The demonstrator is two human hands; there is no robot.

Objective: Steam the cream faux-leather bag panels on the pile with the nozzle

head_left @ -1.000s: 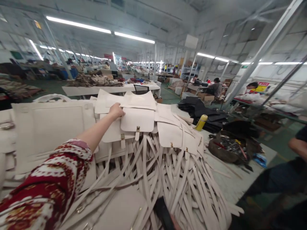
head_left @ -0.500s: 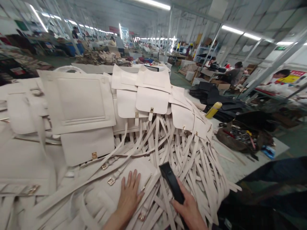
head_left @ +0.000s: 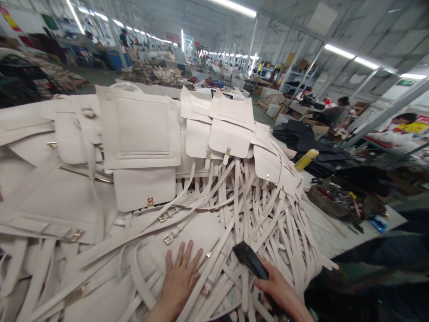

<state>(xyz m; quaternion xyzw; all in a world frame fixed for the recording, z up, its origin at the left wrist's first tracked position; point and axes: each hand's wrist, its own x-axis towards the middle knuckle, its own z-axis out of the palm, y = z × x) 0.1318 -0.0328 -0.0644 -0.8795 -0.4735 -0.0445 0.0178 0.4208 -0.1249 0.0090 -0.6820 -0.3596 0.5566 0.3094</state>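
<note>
Head view: a pale tabletop (head_left: 323, 223), bare along its right side, carries a broad heap of cream bag parts (head_left: 140, 125). A dense spread of cream straps (head_left: 237, 188) runs from the middle of the heap toward the near right. Black sheets (head_left: 295, 132) lie piled at the far right; on their near side is a dark open bag (head_left: 318, 205) holding loose small items. A cream panel (head_left: 197, 228) lies in the near middle of the heap. Left hand (head_left: 179, 284) rests palm-down on this panel, fingers spread apart. Right hand (head_left: 278, 286) has its fingers clamped around a black implement (head_left: 248, 257); its far end is over the straps, contact not determinable. A yellow bottle (head_left: 306, 159) is beside the black sheets. Gold-toned buckles (head_left: 168, 239) lie just beyond the left hand.
</note>
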